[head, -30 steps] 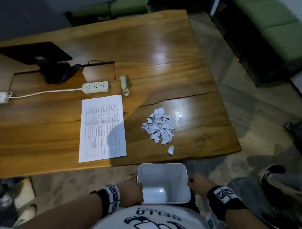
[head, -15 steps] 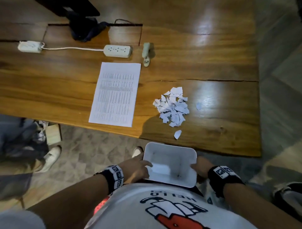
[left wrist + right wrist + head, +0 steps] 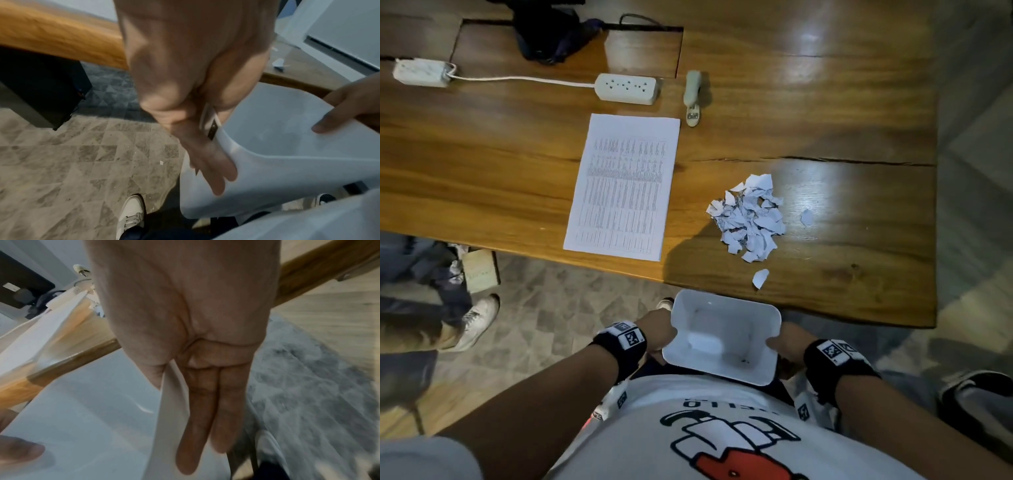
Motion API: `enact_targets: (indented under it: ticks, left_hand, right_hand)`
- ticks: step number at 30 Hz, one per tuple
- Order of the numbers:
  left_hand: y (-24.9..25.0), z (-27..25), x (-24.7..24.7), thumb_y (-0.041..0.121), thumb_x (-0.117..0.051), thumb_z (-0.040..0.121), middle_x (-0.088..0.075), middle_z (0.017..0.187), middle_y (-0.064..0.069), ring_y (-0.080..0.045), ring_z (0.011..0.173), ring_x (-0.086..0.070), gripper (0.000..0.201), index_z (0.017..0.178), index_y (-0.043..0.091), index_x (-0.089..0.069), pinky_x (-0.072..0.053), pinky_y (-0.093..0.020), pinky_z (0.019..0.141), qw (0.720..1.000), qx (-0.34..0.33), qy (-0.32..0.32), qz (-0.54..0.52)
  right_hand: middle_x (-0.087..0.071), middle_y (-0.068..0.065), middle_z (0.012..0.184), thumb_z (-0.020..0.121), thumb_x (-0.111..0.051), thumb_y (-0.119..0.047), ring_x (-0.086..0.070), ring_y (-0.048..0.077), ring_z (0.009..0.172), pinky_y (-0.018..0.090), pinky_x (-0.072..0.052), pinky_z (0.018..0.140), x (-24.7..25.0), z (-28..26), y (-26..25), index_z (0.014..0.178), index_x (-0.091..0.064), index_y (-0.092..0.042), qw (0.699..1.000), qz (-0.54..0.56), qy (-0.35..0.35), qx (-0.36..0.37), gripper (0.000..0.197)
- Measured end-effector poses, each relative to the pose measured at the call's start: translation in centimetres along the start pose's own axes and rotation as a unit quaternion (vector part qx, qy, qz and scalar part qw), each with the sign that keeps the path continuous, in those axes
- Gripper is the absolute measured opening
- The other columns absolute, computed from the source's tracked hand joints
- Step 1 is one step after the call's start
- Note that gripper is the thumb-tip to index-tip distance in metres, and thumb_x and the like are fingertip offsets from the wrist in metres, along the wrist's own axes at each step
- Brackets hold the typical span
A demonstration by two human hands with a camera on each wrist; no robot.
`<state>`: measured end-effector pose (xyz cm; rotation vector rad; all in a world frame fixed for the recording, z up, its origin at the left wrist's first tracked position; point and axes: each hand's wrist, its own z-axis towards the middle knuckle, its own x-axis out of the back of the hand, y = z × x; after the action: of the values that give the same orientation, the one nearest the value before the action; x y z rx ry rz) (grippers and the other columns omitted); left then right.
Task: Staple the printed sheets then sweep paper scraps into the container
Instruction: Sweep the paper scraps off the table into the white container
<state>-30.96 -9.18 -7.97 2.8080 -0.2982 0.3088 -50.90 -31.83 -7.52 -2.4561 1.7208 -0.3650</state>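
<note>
Container (image 3: 767, 371) btwn both hands; wrist views only: fingers (image 3: 202, 418) outside walls.

One container (image 3: 753, 371), one stapler (image 3: 692, 92), one printed stack (image 3: 623, 186), one scrap pile (image 3: 750, 219), two stray scraps (image 3: 760, 278), two power strips (image 3: 627, 88).

Head view: I look steeply down from above my chest onto the table (image 3: 825, 102), its near edge and the floor. Left wrist view: very close along my left hand (image 3: 185, 81), facing down and rightward across the container (image 3: 287, 146). Right wrist view: equally close along my right hand (image 3: 195, 337), facing down and leftward. All three views share the container and the table's near edge; each wrist view catches the opposite thumb.
</note>
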Motion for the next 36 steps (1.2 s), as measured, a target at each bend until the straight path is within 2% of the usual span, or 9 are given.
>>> enact_targets:
  ticks: [5,7,9,12,19,23,27,31,36]
  left_hand:
    - [-1.4,2.0,-0.1,0.037,-0.045,0.075,-0.052,0.072,0.000,-0.032,0.075,-0.057,0.018,0.067,0.021,-0.041,-0.042,-0.033,0.071,0.998,-0.008,-0.029,0.046]
    - [-1.3,2.3,-0.2,0.036,-0.049,0.079,-0.056,0.075,-0.001,-0.024,0.073,-0.057,0.019,0.070,0.020,-0.045,-0.045,-0.033,0.071,0.998,0.000,-0.026,0.057]
    - [-1.1,2.6,-0.2,0.027,-0.056,0.094,-0.054,0.071,-0.001,-0.018,0.063,-0.052,0.029,0.068,0.019,-0.044,-0.043,-0.030,0.066,0.998,-0.001,-0.018,0.068]
    - [-1.1,3.0,0.0,0.018,-0.055,0.103,-0.053,0.069,-0.001,-0.015,0.058,-0.048,0.036,0.068,0.018,-0.044,-0.038,-0.028,0.060,0.996,0.008,-0.020,0.087]
    - [-1.0,3.0,0.8,0.016,-0.056,0.100,-0.069,0.090,-0.014,-0.023,0.066,-0.062,0.015,0.099,0.003,-0.064,-0.053,-0.035,0.076,0.995,0.027,-0.067,0.074]
    - [-0.8,2.7,0.9,0.019,-0.056,0.099,-0.069,0.089,-0.015,-0.022,0.062,-0.058,0.016,0.093,0.006,-0.062,-0.050,-0.035,0.069,0.995,0.029,-0.064,0.075]
    - [-0.4,2.5,1.0,0.014,-0.055,0.097,-0.074,0.079,-0.008,-0.014,0.053,-0.066,0.015,0.095,0.004,-0.066,-0.057,-0.027,0.060,0.995,0.031,-0.074,0.055]
    - [-0.4,2.4,1.0,0.012,-0.053,0.093,-0.075,0.064,-0.004,-0.017,0.052,-0.073,0.020,0.085,0.004,-0.069,-0.066,-0.036,0.074,0.995,0.038,-0.085,0.027]
    - [-0.1,2.1,0.5,0.014,-0.055,0.094,-0.080,0.082,-0.011,-0.017,0.055,-0.077,0.033,0.113,-0.005,-0.073,-0.069,-0.041,0.079,0.996,0.047,-0.077,-0.001]
  right_hand:
    - [-0.072,0.003,0.059,0.097,-0.057,-0.049,-0.067,0.019,0.051,0.027,-0.053,0.051,5.9,-3.9,-4.0,0.070,-0.071,-0.009,0.989,-0.067,0.126,0.034,0.051]
    - [-0.073,0.003,0.075,0.096,-0.054,-0.045,-0.066,0.019,0.066,0.031,-0.053,0.063,8.9,-4.2,-6.5,0.083,-0.070,-0.015,0.947,-0.077,0.287,0.124,0.036]
    - [-0.065,0.007,0.123,0.097,-0.051,-0.027,-0.063,0.024,0.106,0.038,-0.054,0.087,10.6,-3.3,-8.7,0.123,-0.063,-0.023,0.903,-0.105,0.364,0.204,0.029]
    - [-0.041,0.007,0.152,0.095,-0.051,-0.014,-0.042,0.035,0.134,0.047,-0.046,0.105,10.5,-0.9,-9.5,0.148,-0.044,-0.027,0.899,-0.181,0.336,0.214,0.055]
    - [-0.049,0.000,0.141,0.094,-0.065,-0.026,-0.042,0.028,0.129,0.042,-0.047,0.100,7.1,-0.3,-6.9,0.132,-0.058,-0.032,0.889,-0.191,0.351,0.224,0.039]
    - [-0.057,0.005,0.125,0.091,-0.064,-0.008,-0.053,0.028,0.112,0.034,-0.046,0.085,6.5,-0.1,-6.8,0.117,-0.068,-0.019,0.893,-0.190,0.323,0.250,0.028]
    - [-0.062,-0.001,0.112,0.088,-0.071,-0.019,-0.059,0.025,0.102,0.034,-0.050,0.082,4.7,-1.1,-6.2,0.113,-0.072,-0.020,0.894,-0.163,0.292,0.298,0.024]
    - [-0.063,-0.007,0.125,0.093,-0.059,-0.021,-0.053,0.018,0.116,0.036,-0.050,0.097,4.7,-2.3,-5.1,0.124,-0.068,-0.027,0.886,-0.120,0.331,0.303,0.033]
    - [-0.051,-0.001,0.144,0.094,-0.053,-0.012,-0.041,0.025,0.129,0.040,-0.041,0.106,5.5,-1.7,-5.7,0.144,-0.052,-0.028,0.885,-0.170,0.357,0.246,0.053]
